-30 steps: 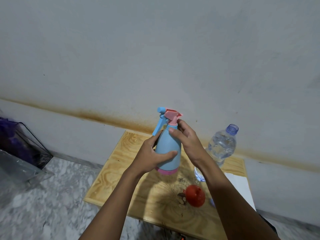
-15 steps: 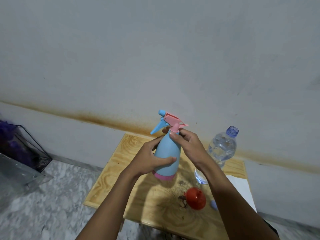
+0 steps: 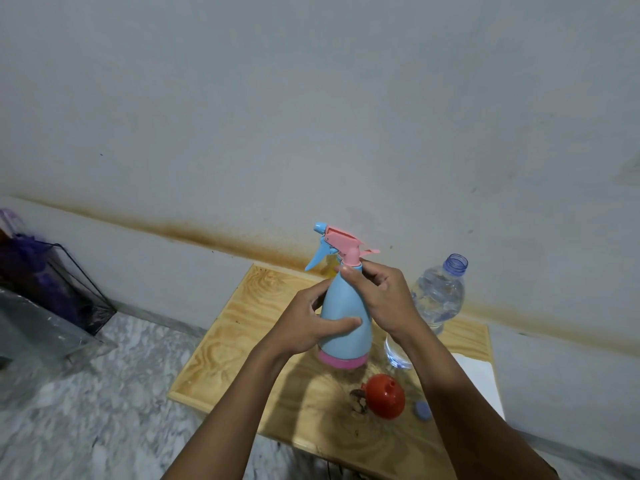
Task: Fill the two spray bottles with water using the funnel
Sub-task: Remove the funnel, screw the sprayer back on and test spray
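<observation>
A blue spray bottle [image 3: 346, 317] with a pink base and a pink-and-blue trigger head [image 3: 341, 244] is held upright just above the wooden table [image 3: 239, 344]. My left hand [image 3: 308, 323] wraps around its body. My right hand [image 3: 381, 299] pinches the neck right under the pink head. A red funnel [image 3: 384, 396] lies wide end down on the table in front of the bottle. An uncapped clear water bottle [image 3: 438, 296] stands to the right, partly hidden by my right wrist. A sliver of something yellow [image 3: 329, 265] shows behind the spray bottle.
A small blue cap [image 3: 422, 410] lies right of the funnel. A white sheet [image 3: 481, 379] covers the table's right end. A stained grey wall [image 3: 311, 116] rises close behind. On the marble floor at left stands a black wire frame with purple material [image 3: 45, 285].
The trigger head has turned, its nozzle now pointing further left and its rear tab sticking out right. My right hand's fingers shifted on the neck. The bottle stays in my left hand.
</observation>
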The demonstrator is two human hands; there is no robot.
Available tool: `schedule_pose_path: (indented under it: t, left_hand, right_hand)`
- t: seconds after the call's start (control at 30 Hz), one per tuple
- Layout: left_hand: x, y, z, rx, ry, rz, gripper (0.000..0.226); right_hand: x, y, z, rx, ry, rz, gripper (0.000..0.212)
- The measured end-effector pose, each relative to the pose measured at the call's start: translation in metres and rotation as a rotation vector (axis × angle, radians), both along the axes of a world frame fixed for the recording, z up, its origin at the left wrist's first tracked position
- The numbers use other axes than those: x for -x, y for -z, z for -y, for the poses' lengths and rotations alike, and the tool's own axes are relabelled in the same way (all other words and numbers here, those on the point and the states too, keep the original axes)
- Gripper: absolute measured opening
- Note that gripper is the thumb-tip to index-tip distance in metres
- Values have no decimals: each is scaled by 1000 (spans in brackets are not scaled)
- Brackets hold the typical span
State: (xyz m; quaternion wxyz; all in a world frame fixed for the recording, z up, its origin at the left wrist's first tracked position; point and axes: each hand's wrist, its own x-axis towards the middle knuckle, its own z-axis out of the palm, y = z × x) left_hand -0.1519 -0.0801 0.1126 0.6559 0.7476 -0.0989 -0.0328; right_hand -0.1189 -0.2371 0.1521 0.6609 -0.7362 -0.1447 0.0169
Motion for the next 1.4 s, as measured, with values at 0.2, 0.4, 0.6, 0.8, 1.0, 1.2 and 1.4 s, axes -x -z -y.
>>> schedule_pose_path:
  t: [0.2, 0.4, 0.6, 0.8, 1.0, 1.2, 1.4]
  left_hand:
    - [15, 1, 16, -9, -60, -54, 62]
    - [27, 9, 23, -10, -140, -138, 77]
    - [36, 25, 19, -52, -71, -227, 73]
    - [24, 48, -9, 3, -48, -319, 66]
    - [-9, 99, -87, -26, -50, -543, 74]
    - [-56, 167, -120, -506, -456, -484, 67]
    - [-60, 199, -134, -1032, -382, -453, 78]
  right_hand:
    - [6, 4, 6, 1, 80, 31, 46]
    - [10, 0, 5, -21, 4, -58, 12]
    - [-3, 3, -2, 66, -218, -196, 23]
    - [-20, 28, -31, 25, -246, -322, 28]
    - [-50, 65, -61, 125, -126, -418, 22]
    - [-74, 108, -91, 425, -221, -530, 28]
    - [-85, 130, -108, 580, -257, -636, 29]
